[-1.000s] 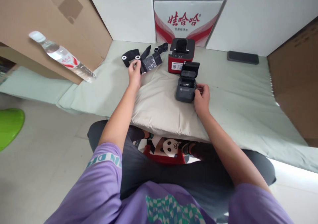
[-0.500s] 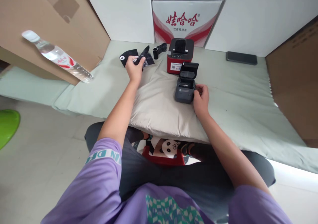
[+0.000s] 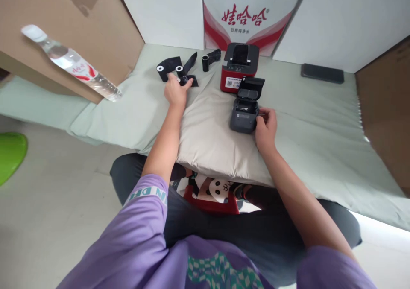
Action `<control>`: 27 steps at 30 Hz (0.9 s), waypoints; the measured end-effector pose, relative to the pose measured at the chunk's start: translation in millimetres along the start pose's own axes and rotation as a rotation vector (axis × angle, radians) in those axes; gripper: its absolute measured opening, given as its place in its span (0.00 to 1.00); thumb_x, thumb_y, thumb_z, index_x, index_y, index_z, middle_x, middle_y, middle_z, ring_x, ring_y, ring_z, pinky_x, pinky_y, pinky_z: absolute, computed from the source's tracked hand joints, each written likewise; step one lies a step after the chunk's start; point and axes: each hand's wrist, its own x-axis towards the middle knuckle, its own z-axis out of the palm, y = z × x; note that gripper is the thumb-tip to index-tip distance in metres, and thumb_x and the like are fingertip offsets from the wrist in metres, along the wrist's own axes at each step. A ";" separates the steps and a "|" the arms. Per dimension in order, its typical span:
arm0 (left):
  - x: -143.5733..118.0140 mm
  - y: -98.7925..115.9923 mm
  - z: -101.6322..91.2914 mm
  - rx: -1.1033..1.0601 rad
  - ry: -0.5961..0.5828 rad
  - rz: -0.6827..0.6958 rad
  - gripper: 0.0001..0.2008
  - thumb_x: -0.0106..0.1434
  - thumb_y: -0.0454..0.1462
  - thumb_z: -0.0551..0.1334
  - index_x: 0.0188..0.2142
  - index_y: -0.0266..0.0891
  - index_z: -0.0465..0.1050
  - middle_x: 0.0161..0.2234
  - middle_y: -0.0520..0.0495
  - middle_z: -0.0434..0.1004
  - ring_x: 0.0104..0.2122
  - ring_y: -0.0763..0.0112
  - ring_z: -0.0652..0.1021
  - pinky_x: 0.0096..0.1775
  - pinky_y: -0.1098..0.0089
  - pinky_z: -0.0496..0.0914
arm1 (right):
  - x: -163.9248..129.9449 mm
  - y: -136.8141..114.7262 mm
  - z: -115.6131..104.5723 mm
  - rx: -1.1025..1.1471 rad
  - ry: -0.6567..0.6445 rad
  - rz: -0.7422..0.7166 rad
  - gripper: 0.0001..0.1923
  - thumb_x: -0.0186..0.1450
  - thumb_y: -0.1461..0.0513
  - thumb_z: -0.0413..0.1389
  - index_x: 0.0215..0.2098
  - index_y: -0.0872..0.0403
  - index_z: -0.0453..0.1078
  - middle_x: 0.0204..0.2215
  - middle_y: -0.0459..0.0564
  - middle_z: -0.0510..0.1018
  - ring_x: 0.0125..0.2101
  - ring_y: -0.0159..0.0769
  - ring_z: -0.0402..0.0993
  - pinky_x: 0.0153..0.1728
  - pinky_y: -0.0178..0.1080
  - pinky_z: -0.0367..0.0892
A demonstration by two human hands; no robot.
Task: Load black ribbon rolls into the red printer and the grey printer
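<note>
1. a green object [image 3: 11, 154] lies on the floor at the far left edge.
2. a clear water bottle [image 3: 71, 62] with a red and white label lies tilted against a brown cardboard box [image 3: 96, 24], its lower end resting on the pale green mattress [image 3: 320, 122].
3. a black ribbon roll [image 3: 168, 67] with a white core lies on the mattress, just left of the left hand's fingertips.
4. the left hand [image 3: 176, 91] reaches forward to the far edge of the beige pillow [image 3: 205, 144]; its fingers are curled down onto a small black ribbon piece [image 3: 186, 80], pinching or pressing it, though how firm the hold is cannot be told.
5. another small black spool [image 3: 205, 62] stands further back, apart from the hand, near the red printer.
6. a red label printer [image 3: 238, 67] with a black top sits behind the pillow, in front of a white carton with red print [image 3: 245, 20].
7. a dark grey label printer [image 3: 245, 112] sits on the pillow with its lid tipped open, just in front of the red one.
8. the right hand [image 3: 265, 129] rests against the grey printer's right side, fingers bent and touching its casing, steadying it rather than wrapping around it.
9. a black phone [image 3: 322, 73] lies flat on the mattress, well apart to the right.
</note>
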 end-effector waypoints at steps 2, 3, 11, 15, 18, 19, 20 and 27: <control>3.1 -2.7 1.5 0.059 0.022 0.017 0.20 0.64 0.46 0.74 0.48 0.45 0.68 0.53 0.35 0.81 0.67 0.39 0.75 0.66 0.47 0.72 | -0.1 0.4 0.1 -0.002 -0.002 0.001 0.12 0.64 0.60 0.54 0.46 0.49 0.70 0.44 0.51 0.77 0.43 0.42 0.75 0.52 0.50 0.72; 4.2 -4.0 1.8 0.069 0.022 0.029 0.19 0.65 0.44 0.72 0.49 0.44 0.68 0.53 0.34 0.81 0.66 0.38 0.76 0.67 0.45 0.71 | -0.1 0.7 0.2 -0.003 -0.004 0.002 0.12 0.64 0.60 0.54 0.46 0.49 0.70 0.44 0.51 0.77 0.43 0.42 0.74 0.52 0.50 0.72; 9.9 -15.0 -0.3 -0.067 -0.034 0.253 0.15 0.64 0.35 0.67 0.50 0.42 0.72 0.57 0.35 0.80 0.66 0.48 0.76 0.72 0.52 0.66 | -0.2 2.2 -0.4 -0.019 -0.001 -0.006 0.13 0.64 0.61 0.53 0.47 0.49 0.70 0.44 0.51 0.78 0.44 0.42 0.75 0.53 0.50 0.71; 9.0 -14.5 -2.5 -0.095 -0.085 0.221 0.11 0.64 0.38 0.69 0.46 0.44 0.74 0.51 0.39 0.83 0.64 0.47 0.78 0.69 0.52 0.69 | -0.5 1.8 -0.6 -0.026 0.001 -0.015 0.13 0.64 0.61 0.53 0.46 0.49 0.70 0.44 0.51 0.78 0.44 0.42 0.76 0.52 0.50 0.72; 7.0 -12.4 -5.1 -0.115 -0.070 0.170 0.12 0.63 0.41 0.72 0.44 0.46 0.74 0.47 0.40 0.83 0.64 0.46 0.78 0.65 0.51 0.72 | -0.1 3.0 -0.4 -0.026 0.001 -0.016 0.13 0.64 0.62 0.53 0.47 0.49 0.70 0.44 0.51 0.78 0.44 0.42 0.76 0.52 0.50 0.72; 7.1 -12.4 -5.7 -0.138 -0.053 0.145 0.13 0.63 0.44 0.73 0.43 0.46 0.74 0.46 0.41 0.83 0.64 0.45 0.77 0.63 0.51 0.73 | 0.1 3.6 -0.3 -0.025 0.000 -0.012 0.13 0.64 0.62 0.53 0.47 0.49 0.70 0.44 0.51 0.78 0.44 0.42 0.76 0.52 0.50 0.72; 7.9 -13.1 -6.1 -0.168 -0.033 0.116 0.15 0.64 0.46 0.73 0.43 0.47 0.73 0.46 0.41 0.83 0.64 0.45 0.77 0.62 0.52 0.74 | 0.4 4.3 -0.3 -0.023 -0.003 -0.009 0.13 0.64 0.61 0.53 0.47 0.49 0.70 0.44 0.51 0.78 0.44 0.42 0.76 0.52 0.50 0.72; 34.6 -28.4 -7.9 -0.313 0.191 -0.077 0.11 0.78 0.40 0.58 0.38 0.42 0.74 0.44 0.47 0.85 0.52 0.67 0.83 0.57 0.67 0.73 | 0.6 3.8 0.0 -0.020 0.001 -0.014 0.13 0.63 0.61 0.53 0.47 0.49 0.71 0.44 0.50 0.78 0.43 0.42 0.76 0.51 0.50 0.72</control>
